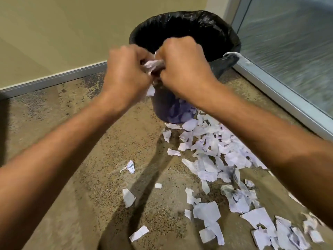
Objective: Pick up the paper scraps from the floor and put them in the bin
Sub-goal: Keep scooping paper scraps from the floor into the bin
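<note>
Head view: both hands are raised together in front of the bin [225,33], which stands at twelve o'clock in the corner between the wall [54,33] and the glass panel [288,42]. The left hand [124,71] has its fingers curled tight round a wad [153,65] of crumpled paper, and the right hand [182,69], also clenched, grips the same wad from the three o'clock side, so the knuckles of the two nearly meet. The wad sits between the fists, level with the near rim of the bin, and one loose piece [151,91] hangs below the left hand at its five o'clock. The bin is lined with a black bag [180,20] whose edge is folded over the rim; what lies inside is too dark to tell. The scraps [212,150] still on the floor [72,141] form a thick drift running from the foot of the bin towards five o'clock, under the right forearm, and on to the lower right corner. A few stray pieces lie apart from the drift: a crumpled one [130,166] near the middle, a small square [158,185] below it, a taller piece [128,197] at seven o'clock from that, and a flat strip [139,233] near the bottom edge. The floor is speckled brown, and a grey skirting [54,80] runs along the wall at ten o'clock
</note>
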